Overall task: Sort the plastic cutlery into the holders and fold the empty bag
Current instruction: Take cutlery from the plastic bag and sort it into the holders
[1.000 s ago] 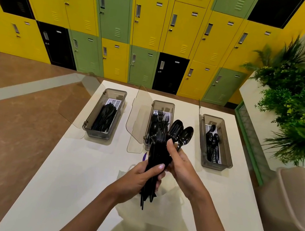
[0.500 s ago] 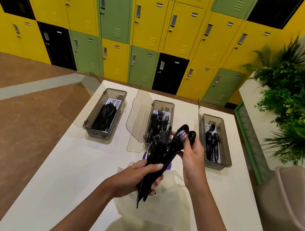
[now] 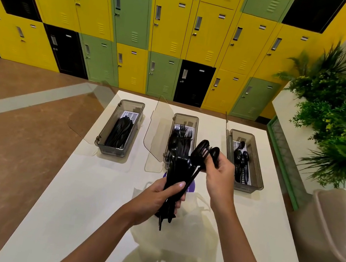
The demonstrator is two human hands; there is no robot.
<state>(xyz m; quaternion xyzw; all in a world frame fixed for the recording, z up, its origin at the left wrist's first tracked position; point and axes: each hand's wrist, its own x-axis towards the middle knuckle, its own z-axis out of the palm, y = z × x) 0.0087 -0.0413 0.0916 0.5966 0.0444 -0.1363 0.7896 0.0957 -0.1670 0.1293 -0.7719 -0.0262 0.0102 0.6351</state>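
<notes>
My left hand (image 3: 160,199) grips a bundle of black plastic cutlery (image 3: 175,172) upright above the pale empty bag (image 3: 186,228) on the white table (image 3: 80,195). My right hand (image 3: 220,174) pinches the tops of a couple of black spoons (image 3: 204,151) and pulls them to the right out of the bundle. Three smoky clear holders stand at the table's far end: the left holder (image 3: 107,140) holds knives, the middle holder (image 3: 196,123) forks, the right holder (image 3: 259,167) spoons. Their lids stand open.
A wall of yellow, green and black lockers (image 3: 161,27) runs behind the table. A white planter with green plants (image 3: 340,112) and a beige chair (image 3: 333,226) stand to the right. Brown floor (image 3: 6,149) lies to the left. A purple sticker (image 3: 190,185) peeks from behind the bundle.
My right hand has risen from the bundle's middle to its top and drawn a couple of spoons rightward. My left hand keeps its hold on the bundle, which moved slightly.
</notes>
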